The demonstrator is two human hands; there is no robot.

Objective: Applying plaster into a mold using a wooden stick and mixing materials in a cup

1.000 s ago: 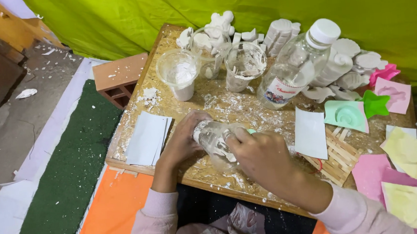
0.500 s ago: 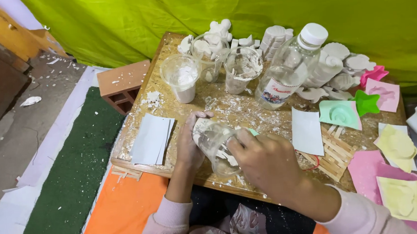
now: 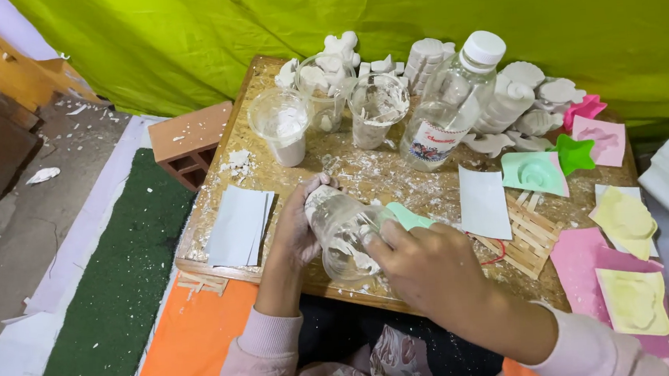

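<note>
Left hand (image 3: 300, 233) and right hand (image 3: 426, 264) both close their grip around the clear plastic cup (image 3: 343, 230), tilted above the table (image 3: 214, 263) edge — plaster may spill if squeezed harder.

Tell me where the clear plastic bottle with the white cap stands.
In the head view the clear plastic bottle stands toward the back of the wooden table, right of centre, between a plaster-smeared plastic cup and a pile of white plaster casts.
</note>
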